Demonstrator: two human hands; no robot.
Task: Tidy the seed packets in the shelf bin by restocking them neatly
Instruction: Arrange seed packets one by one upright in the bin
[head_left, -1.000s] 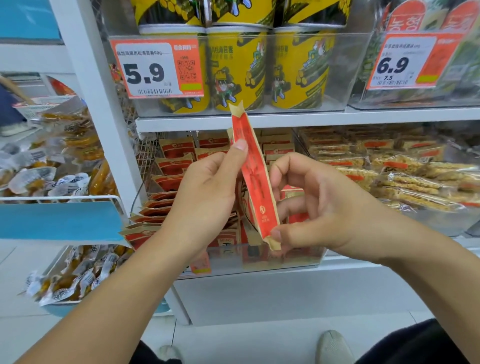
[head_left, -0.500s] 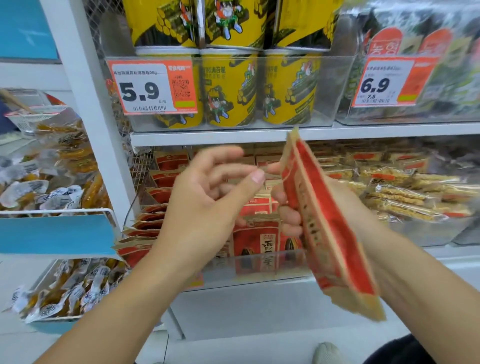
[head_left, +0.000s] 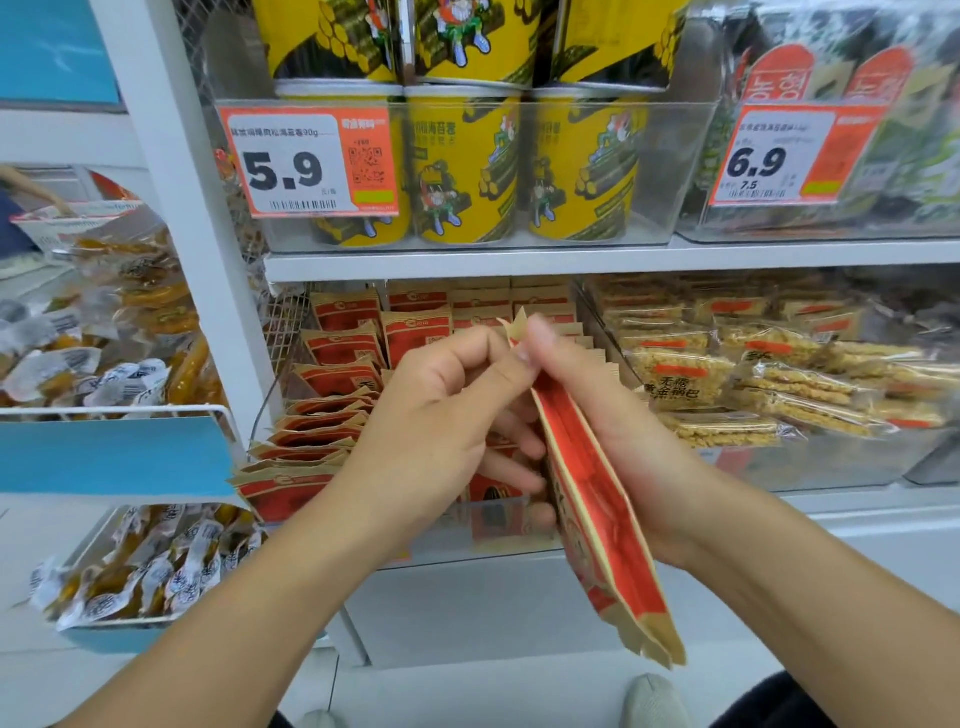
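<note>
Now: packet held before the bin

Nearest, the right hand (head_left: 608, 441) grips a red seed packet (head_left: 597, 499) edge-on, while the left hand (head_left: 441, 421) pinches its top corner (somewhat blurred). Beyond, the clear shelf bin (head_left: 498, 530) holds more red packets (head_left: 332, 415).

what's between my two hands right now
In the head view, the red seed packet stands edge-on between the left hand and right hand; both pinch its top.

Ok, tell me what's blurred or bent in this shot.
Head view: motion blur smears the right hand fingertips and the top of the red-and-tan seed packet; the left hand is sharper; wide-angle distortion tilts the white shelf post; lighting even.
</note>
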